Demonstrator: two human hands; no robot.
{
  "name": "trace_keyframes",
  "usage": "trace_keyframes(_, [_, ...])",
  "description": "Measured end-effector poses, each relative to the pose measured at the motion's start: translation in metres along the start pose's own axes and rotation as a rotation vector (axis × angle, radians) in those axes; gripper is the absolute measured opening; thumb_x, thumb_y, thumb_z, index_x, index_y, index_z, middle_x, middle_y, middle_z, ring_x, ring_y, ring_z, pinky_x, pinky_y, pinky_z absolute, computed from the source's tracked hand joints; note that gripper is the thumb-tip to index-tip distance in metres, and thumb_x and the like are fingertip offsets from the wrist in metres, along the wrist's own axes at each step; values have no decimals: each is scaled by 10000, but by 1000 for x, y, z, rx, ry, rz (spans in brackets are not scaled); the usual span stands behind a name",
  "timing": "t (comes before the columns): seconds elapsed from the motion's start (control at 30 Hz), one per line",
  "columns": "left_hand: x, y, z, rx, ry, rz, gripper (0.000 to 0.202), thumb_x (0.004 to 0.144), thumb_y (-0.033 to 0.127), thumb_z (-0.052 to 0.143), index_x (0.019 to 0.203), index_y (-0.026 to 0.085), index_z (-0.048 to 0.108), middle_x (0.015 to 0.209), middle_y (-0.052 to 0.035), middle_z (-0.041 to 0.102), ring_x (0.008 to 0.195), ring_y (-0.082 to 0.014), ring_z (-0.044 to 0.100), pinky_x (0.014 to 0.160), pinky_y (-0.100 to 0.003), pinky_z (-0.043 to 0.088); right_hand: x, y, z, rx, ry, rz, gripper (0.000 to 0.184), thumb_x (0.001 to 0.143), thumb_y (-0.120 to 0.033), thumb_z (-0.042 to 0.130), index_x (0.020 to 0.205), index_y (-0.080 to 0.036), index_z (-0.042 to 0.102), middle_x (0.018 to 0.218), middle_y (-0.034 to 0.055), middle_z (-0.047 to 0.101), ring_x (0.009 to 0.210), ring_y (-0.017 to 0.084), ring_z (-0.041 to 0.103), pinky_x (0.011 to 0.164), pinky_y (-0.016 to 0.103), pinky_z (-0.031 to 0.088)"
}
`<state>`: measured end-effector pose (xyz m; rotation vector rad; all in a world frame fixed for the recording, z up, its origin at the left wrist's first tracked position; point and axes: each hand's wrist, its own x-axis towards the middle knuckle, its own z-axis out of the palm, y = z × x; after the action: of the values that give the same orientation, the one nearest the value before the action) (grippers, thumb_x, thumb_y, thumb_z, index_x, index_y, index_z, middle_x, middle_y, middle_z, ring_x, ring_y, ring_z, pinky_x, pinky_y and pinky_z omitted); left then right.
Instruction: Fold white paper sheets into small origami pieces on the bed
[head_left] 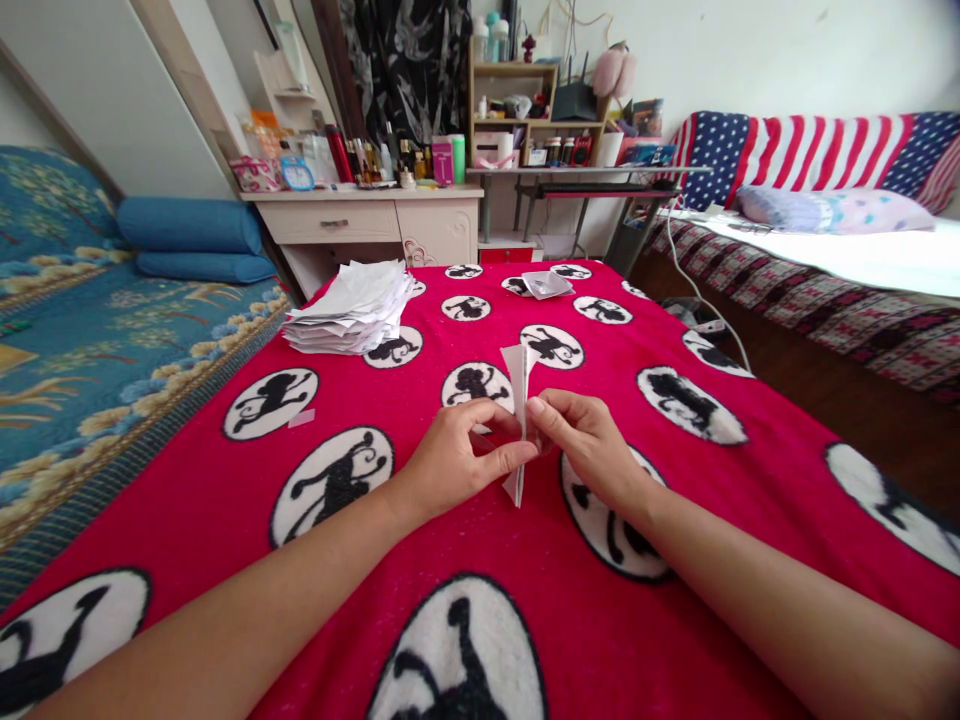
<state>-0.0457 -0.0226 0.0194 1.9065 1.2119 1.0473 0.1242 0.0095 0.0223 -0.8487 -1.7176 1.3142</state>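
Observation:
A folded piece of white paper stands on edge between my two hands, above the red cloth. My left hand pinches it from the left, the thumb across its near side. From the right, my right hand grips the same paper with thumb and fingers; some of those fingertips are hidden behind it. A stack of white paper sheets lies at the far left of the cloth. Towards the far edge rests another folded white paper piece.
The red cloth with black-and-white monkey ovals covers the table. A small pale paper scrap lies to the left. Beyond stand a white dresser and a desk with shelves. A blue-covered sofa and a bed flank the table.

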Motion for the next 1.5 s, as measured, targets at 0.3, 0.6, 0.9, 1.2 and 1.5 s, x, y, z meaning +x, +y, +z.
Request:
trace_keyframes(0.3, [-1,-6,3,-121,-23,-66,264,823,402,619,850,139,617,819,-38,666,743,-146,614,649,-233,481,0,3,1,96,-36,50,403,863,-517,538,686,-156,561,604,-10,547,548,98,529,534,207,456])
trace_keyframes(0.6, [-2,-4,3,-373,-95,-118,185,850,325,566,886,144,577,853,-54,662,805,-171,639,761,-286,518,-1,-1,1,129,-57,63,342,799,-476,637,696,-163,543,599,-24,540,543,93,504,524,208,419])
trace_keyframes(0.9, [0,-4,5,-2,144,-101,101,752,189,561,662,152,538,615,18,549,575,-99,523,530,-190,416,2,1,4,-56,34,67,232,752,-291,639,642,-184,465,557,-42,485,503,91,463,467,207,354])
trace_keyframes(1.2, [5,-13,-2,234,289,-129,129,702,226,631,806,168,583,719,-9,658,623,-137,625,590,-224,481,2,3,5,-103,97,79,161,731,-223,582,628,-197,460,553,-29,526,519,128,544,476,225,389])
trace_keyframes(1.5, [2,-7,6,278,222,-110,355,713,158,611,1066,187,584,834,-40,699,719,-180,662,684,-274,514,4,11,6,-385,106,-44,85,729,-223,603,779,-188,544,680,-5,601,601,130,538,539,222,378])
